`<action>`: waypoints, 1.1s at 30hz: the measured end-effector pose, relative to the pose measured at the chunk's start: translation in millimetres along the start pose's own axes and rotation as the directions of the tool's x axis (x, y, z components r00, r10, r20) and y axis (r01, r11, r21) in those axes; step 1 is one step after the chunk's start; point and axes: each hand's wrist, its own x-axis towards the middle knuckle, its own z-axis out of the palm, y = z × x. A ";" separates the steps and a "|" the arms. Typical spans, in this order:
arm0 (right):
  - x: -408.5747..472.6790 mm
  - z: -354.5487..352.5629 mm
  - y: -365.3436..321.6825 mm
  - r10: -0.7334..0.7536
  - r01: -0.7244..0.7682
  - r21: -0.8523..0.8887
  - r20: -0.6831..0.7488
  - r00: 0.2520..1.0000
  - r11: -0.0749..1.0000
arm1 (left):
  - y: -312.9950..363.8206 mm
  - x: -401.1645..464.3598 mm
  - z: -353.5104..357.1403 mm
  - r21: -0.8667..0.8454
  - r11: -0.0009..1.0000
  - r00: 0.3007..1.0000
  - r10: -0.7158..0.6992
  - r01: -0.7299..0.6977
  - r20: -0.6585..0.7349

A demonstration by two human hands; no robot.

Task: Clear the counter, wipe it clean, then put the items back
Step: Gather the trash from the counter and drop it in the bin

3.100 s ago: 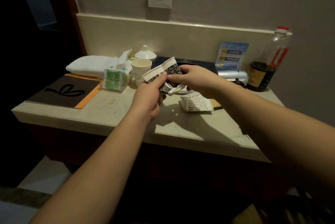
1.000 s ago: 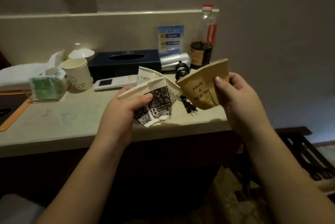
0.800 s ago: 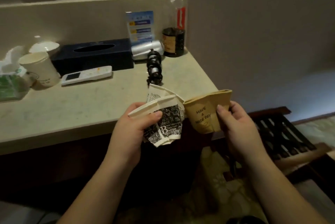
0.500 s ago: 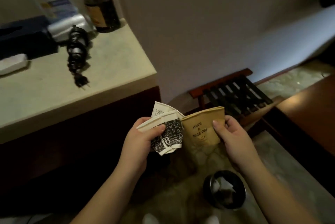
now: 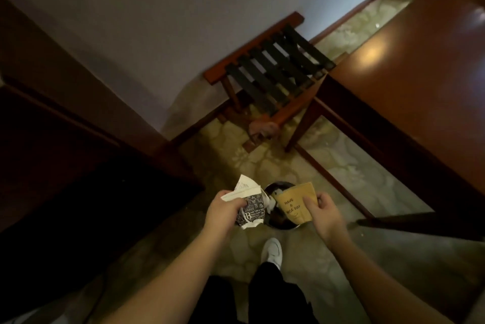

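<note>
Crushed black-and-white printed paper cups (image 5: 249, 208), gripped in the left hand (image 5: 223, 212), and a flattened tan paper cup (image 5: 295, 207), pinched by the right hand (image 5: 321, 214), hang directly above the round dark waste bin (image 5: 278, 221), right hand marginally nearer its centre.

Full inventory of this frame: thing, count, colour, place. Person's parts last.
crushed paper cups: at least two, black-and-white print and white, gripped in left hand above the bin's left edge
flattened paper cup: one, tan, printed "HAVE A NICE DAY", pinched in right hand over the bin
waste bin: one, dark, on the floor below the hands, pale scrap inside
luggage rack: one, red-brown frame with black straps, against the wall
table: one, red-brown, right side
floor: pale floral pattern
left hand: one, grips the crushed cups
right hand: one, pinches the tan cup
shoe: one, white, below the bin
</note>
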 end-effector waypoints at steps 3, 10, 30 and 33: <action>28.7 1.0 40.3 0.076 -0.078 -0.139 -0.018 0.997 0.987 | -24.1 28.5 35.8 0.100 0.992 0.997 -0.078 0.076 0.015; 104.1 13.4 109.1 0.221 -0.216 -0.219 -0.004 0.975 0.951 | -92.8 107.6 104.6 0.213 0.945 0.967 -0.255 0.249 0.003; 226.5 48.0 190.7 0.208 -0.165 -0.427 0.057 0.976 0.889 | -142.1 239.7 197.2 0.153 0.940 0.947 -0.315 0.304 0.058; 227.0 44.1 187.2 0.217 -0.167 -0.452 0.062 0.974 0.876 | -131.4 235.3 194.6 0.178 0.942 0.950 -0.302 0.284 0.085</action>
